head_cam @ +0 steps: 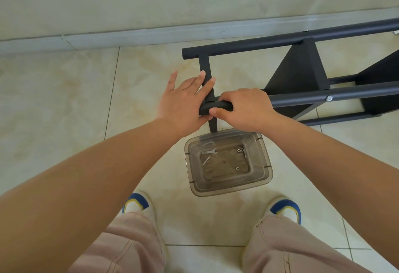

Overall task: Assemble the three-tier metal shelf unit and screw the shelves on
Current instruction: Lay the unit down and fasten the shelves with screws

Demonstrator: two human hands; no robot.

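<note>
Standing over the half-built shelf unit, the person bends down to it where it lies on its side on the tiled floor, stretching away toward three o'clock along the wall. The right hand has its fingers and thumb curled round the near tube at its free end, while the left hand lies flat and spread, fingers straight, its palm against the tube's tip and its fingertips resting on the upright crossbar at twelve o'clock from it; it grasps nothing. Directly at six o'clock from the hands sits a clear plastic tub holding a small spanner, a bolt and a few nuts. A bolt head already shows on the near tube toward three o'clock, so I judge at least one shelf panel is fastened. The frame looks stiff, painted steel, probably smooth enough to slide in a sweaty grip, and awkward more than heavy because of its length. Holding it by the tube close to a crossbar joint, as now, seems the surest purchase; lifting from the far end would likely let it twist.
</note>
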